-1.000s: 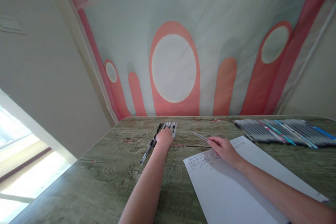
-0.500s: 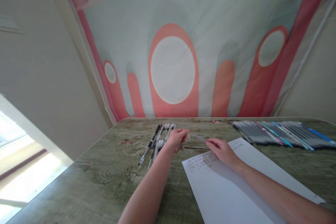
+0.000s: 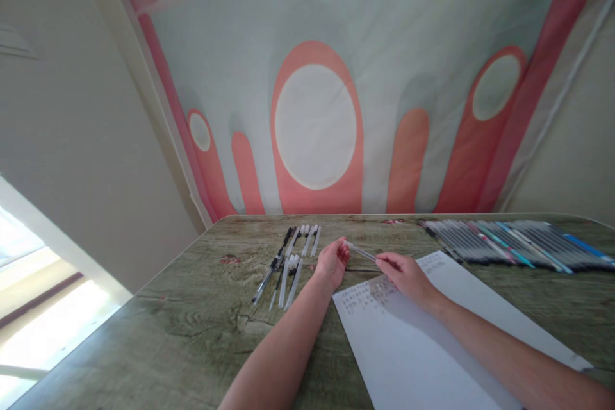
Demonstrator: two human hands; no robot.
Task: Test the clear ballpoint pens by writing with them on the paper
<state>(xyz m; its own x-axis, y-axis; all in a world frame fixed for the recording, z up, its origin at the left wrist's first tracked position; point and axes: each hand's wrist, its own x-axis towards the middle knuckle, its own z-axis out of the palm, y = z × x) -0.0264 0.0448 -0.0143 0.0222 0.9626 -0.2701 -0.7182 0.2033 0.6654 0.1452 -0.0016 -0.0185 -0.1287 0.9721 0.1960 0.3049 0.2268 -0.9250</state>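
Note:
A slim pen [image 3: 361, 251] spans the space between my two hands, a little above the table. The fingers of my right hand [image 3: 406, 277] are closed round its near end, over the top of the written sheet of paper [image 3: 408, 346]. At the far end of the pen, my left hand [image 3: 333, 264] pinches a whitish part, perhaps a cap; its fingers are curled and partly hide it. Just left of that hand lie several clear and white pens [image 3: 293, 282] and a few dark pens [image 3: 276, 262].
On the right of the wooden table [image 3: 192, 320] a long row of pens [image 3: 514, 245] lies side by side, mostly grey with some blue, teal and pink. Beyond the table's back edge hangs a pink and grey backdrop [image 3: 317, 198].
My left hand has turned and shifted slightly right and nearer, and its fingertips now meet the pen's far end. My right hand has hardly moved.

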